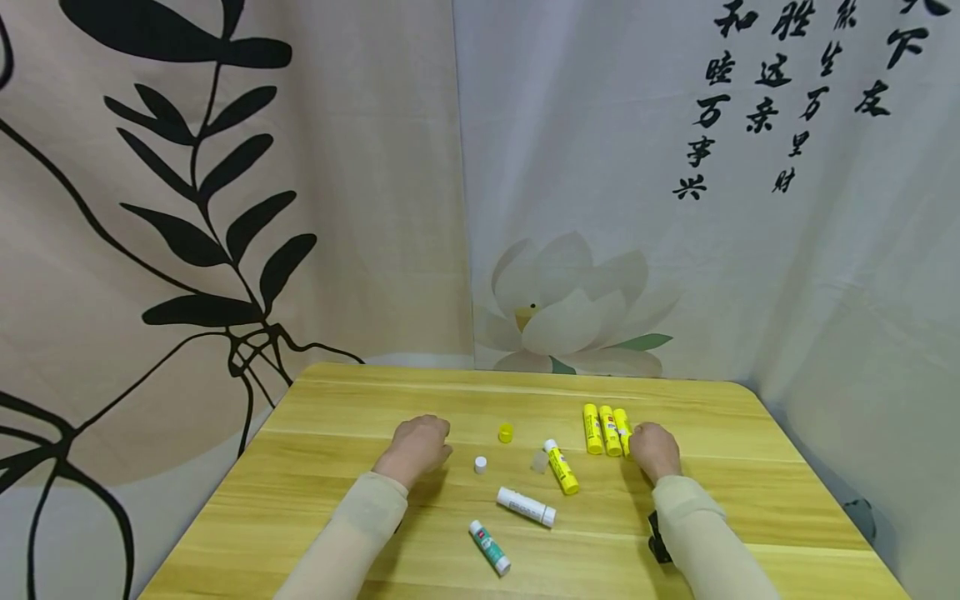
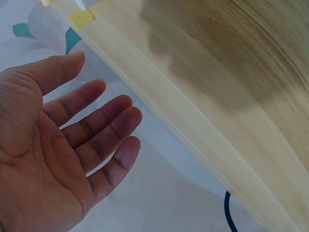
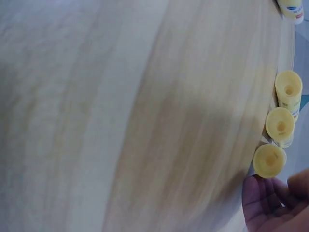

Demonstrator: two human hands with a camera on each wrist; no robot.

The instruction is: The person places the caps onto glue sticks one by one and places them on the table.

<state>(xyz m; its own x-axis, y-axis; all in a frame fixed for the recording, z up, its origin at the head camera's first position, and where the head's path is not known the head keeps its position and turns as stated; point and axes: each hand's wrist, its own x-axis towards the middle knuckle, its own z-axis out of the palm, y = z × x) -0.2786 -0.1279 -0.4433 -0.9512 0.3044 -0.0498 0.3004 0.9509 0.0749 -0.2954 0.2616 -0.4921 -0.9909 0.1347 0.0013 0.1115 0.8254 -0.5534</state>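
Wood-grain tabletop [image 1: 360, 396] | your left hand [image 1: 418, 446]: fingers relaxed, near a white cap [image 1: 481, 465] | your right hand [image 1: 656, 451]: fingers loosely bent, touching the rightmost yellow glue stick [image 1: 621, 422]

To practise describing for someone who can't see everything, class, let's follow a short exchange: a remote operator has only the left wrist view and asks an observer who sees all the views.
Operator: My view shows the left grip, palm visible. Where is the right grip?
Observer: In the head view it is at the near end of the rightmost yellow tube, one of three lying side by side.
Operator: Thanks. Which tube lies nearest the person?
Observer: The teal-and-white tube, lying at a slant on the table.
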